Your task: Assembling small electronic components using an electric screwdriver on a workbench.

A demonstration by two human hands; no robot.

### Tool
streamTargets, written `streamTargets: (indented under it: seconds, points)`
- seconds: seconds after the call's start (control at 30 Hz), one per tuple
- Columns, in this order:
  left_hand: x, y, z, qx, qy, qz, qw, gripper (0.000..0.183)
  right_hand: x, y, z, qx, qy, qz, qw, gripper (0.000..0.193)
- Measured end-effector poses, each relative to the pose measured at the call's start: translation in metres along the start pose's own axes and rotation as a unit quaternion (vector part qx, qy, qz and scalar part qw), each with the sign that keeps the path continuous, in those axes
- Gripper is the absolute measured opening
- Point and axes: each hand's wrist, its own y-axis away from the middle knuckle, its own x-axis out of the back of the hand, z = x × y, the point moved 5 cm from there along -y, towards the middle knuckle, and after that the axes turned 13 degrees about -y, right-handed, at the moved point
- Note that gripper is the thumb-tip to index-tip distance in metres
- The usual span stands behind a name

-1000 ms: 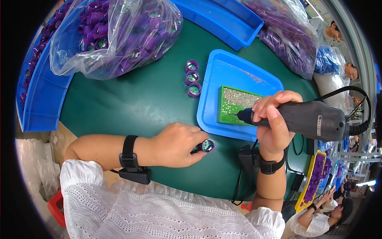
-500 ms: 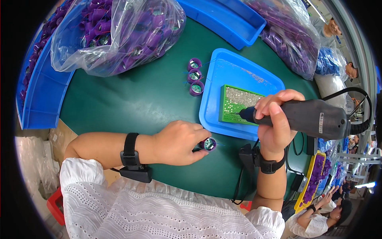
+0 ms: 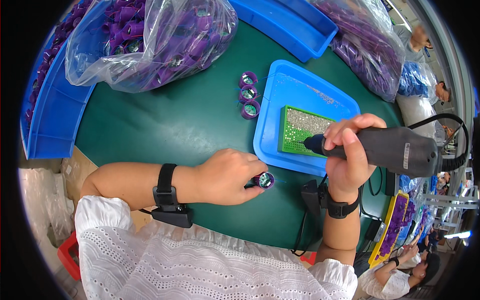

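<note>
Purple plastic, glossy and round, makes up the small ring-shaped part (image 3: 264,180) that the left hand (image 3: 227,176) pinches between thumb and fingertips, holding it down on the smooth dark green table (image 3: 175,125) just in front of the person; its open top shows a pale, shiny centre. Three more purple parts (image 3: 248,93) of the same short cylindrical shape stand in a row farther out on the table, just beside the left edge of a shallow blue plastic tray (image 3: 280,145) with rounded corners. Inside that tray lies one green rectangular block (image 3: 292,142) with a gridded face, covered with many tiny silvery screws, and a few loose ones are scattered on the tray floor behind it. The right hand (image 3: 350,155) is wrapped tightly around one dark grey electric screwdriver (image 3: 395,150), a thick, matt barrel held level, its thin bit touching or just above the green block; a black cable curls off its rear end. Each wrist carries one black band. Two clear, crinkled plastic bags (image 3: 150,40) stuffed with purple parts rest at the far side, one at the left and one at the right, and two larger blue bins (image 3: 50,125) sit along the table's far and left edges. White eyelet fabric with scalloped hems covers the person's shoulders.
</note>
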Motion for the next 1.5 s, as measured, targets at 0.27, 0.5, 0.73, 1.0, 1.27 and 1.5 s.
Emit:
streamTargets:
  seconds: [0.27, 0.5, 0.73, 1.0, 1.27, 1.5]
  points:
    - [0.0, 0.0, -0.002, 0.011, 0.014, 0.005, 1.0, 0.025, -0.016, 0.01, -0.042, -0.001, -0.061, -0.007, 0.998, 0.027]
    - [-0.001, -0.001, -0.003, 0.012, 0.009, -0.005, 1.0, 0.028, -0.037, 0.04, -0.054, -0.081, -0.082, -0.038, 0.993, 0.031]
    - [0.001, -0.001, 0.0, 0.008, 0.005, -0.008, 1.0, 0.027, -0.034, 0.051, -0.021, -0.077, -0.084, -0.108, 0.988, 0.029]
    - [0.003, -0.001, 0.001, 0.043, 0.013, -0.048, 0.998, 0.019, -0.036, 0.051, -0.016, -0.077, -0.071, -0.1, 0.99, 0.029]
    - [0.003, -0.002, -0.001, 0.044, 0.01, -0.053, 0.998, 0.019, -0.039, 0.049, -0.012, -0.083, -0.063, -0.107, 0.989, 0.029]
    - [0.001, -0.002, -0.002, 0.026, 0.017, -0.028, 0.999, 0.021, -0.044, 0.045, -0.008, -0.108, -0.052, -0.051, 0.992, 0.029]
